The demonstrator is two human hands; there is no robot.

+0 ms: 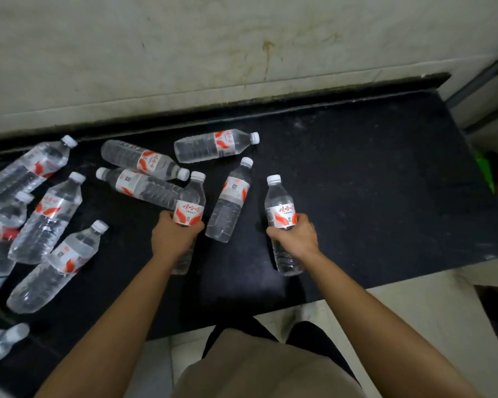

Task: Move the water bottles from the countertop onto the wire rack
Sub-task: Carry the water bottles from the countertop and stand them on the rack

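- The loose bottles (46, 216) lie on their sides across the left of the dark table (371, 182), several of them touching. They are round, so a knock could set them rolling toward the near edge.
- The left hand (174, 237) has its fingers curled round the label of the first held bottle (190, 208), cap pointing away. A lying bottle (144, 186) seems to rest against it, so lifting carelessly could drag or roll that neighbour.
- The middle bottle (230, 202) lies between the hands, just beside the left knuckles. A swinging wrist could bump it.
- The right hand (295, 235) is wrapped round the second held bottle (281, 208) at the label, base toward the person. Thin plastic may give under a hard squeeze and slip.
- A grey metal frame (477, 79) shows at the far right edge. I cannot tell whether it is the wire rack. With both hands full, neither is free to steady a bottle that tips on wire.
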